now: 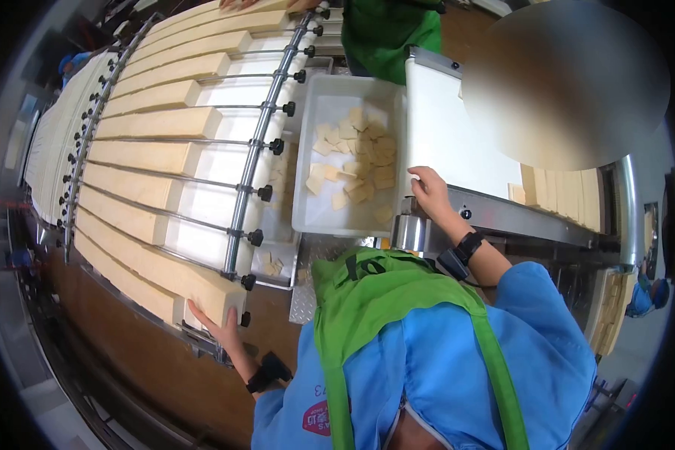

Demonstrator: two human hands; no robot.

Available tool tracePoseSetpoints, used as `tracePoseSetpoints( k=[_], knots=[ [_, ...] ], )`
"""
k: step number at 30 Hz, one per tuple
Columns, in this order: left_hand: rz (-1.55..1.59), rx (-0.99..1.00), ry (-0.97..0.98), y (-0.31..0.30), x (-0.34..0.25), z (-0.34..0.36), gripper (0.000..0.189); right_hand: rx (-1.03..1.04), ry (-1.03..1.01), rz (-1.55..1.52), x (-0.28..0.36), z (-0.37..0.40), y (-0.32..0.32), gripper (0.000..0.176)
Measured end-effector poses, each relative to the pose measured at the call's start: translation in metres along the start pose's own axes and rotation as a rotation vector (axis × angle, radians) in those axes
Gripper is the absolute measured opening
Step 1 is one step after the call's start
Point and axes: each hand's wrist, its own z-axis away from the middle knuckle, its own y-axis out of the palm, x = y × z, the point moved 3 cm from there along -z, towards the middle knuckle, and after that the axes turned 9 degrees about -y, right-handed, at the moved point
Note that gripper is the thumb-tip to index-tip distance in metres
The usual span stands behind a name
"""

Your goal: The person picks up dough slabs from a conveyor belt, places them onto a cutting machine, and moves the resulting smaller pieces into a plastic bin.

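Long pale-yellow rows of what look like stacked bread slices [154,159] lie on the white conveyor at left, between metal guide rods. My left hand [221,328] is at the near end of one bread row [211,289], its fingers and thumb against the sides of the end. My right hand [431,193] rests at the near corner of a white belt [442,127], fingers partly stretched over the edge with nothing visible in them. Between the two conveyors, a white tub [301,176] holds loose, thin square slices [356,154].
A metal rail [259,135] with black knobs [265,193] runs along the left conveyor. More bread slices [562,196] stand at the right machine. A person in a green apron [390,37] is across from me. A lower tray [274,262] holds a few pieces.
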Motion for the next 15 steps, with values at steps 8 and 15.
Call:
tracePoseSetpoints(
  k=[8,15],
  knots=[
    [0.079,-0.021,-0.041,0.002,0.001,0.000,0.089,-0.064,-0.149,0.162,-0.007,0.034,-0.024,0.027],
    [0.085,-0.022,-0.041,0.003,-0.006,0.004,0.089,-0.048,-0.199,0.151,-0.006,0.038,-0.019,0.037]
  ],
)
